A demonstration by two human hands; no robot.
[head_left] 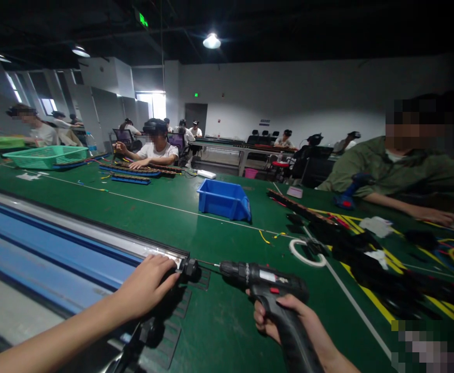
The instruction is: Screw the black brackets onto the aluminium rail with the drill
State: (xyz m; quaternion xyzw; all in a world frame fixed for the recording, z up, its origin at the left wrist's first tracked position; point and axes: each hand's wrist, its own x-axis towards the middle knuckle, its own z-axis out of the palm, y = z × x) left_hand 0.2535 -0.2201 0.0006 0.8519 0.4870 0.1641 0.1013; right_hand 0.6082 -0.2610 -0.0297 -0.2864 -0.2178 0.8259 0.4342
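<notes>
My right hand (289, 313) is closed around the grip of a black cordless drill (265, 274), and its long thin bit points left. Just short of that tip is a black fitting (190, 268) at the end of a long blue and silver panel (94, 243). My left hand (152, 282) is curled over the panel's end corner beside the fitting, its fingertips partly hidden. Under this end, flat black slotted plates (168, 339) lie on the green table (215, 321).
A blue bin (224, 199) stands beyond the drill. Right of it lie a white ring (306, 254), dark strips, wires and yellow tape lines. A co-worker in a green shirt (366, 160) sits at right, near a blue drill (353, 191). A green basket (48, 157) stands far left.
</notes>
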